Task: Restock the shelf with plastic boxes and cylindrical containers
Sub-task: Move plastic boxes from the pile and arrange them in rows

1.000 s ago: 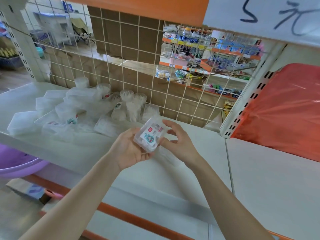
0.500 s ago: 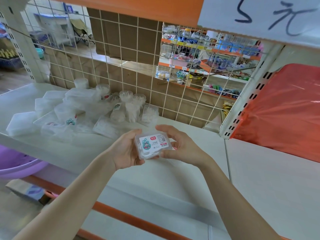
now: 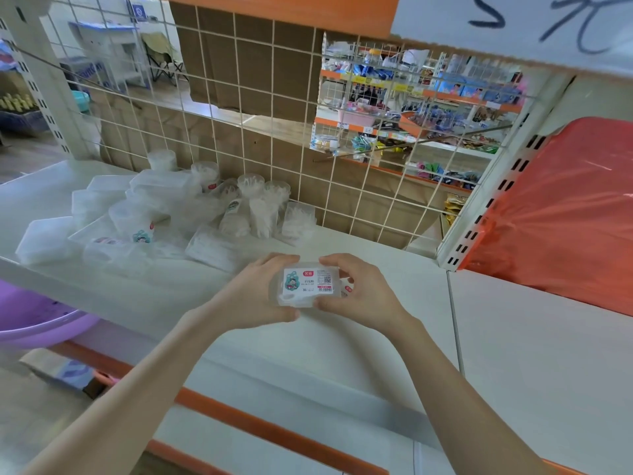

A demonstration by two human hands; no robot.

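A heap of clear plastic boxes [image 3: 44,238] and cylindrical containers [image 3: 262,207] lies at the left of the white shelf [image 3: 513,337]. Above mid-shelf, the left hand [image 3: 255,296] and right hand [image 3: 359,293] clamp curled fingers round one labelled box [image 3: 308,286], label up.

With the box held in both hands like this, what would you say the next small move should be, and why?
Probably lower the box onto the shelf just right of the pile: the left hand and right hand both grip it, label up, over bare shelf, so it looks ready to set down.
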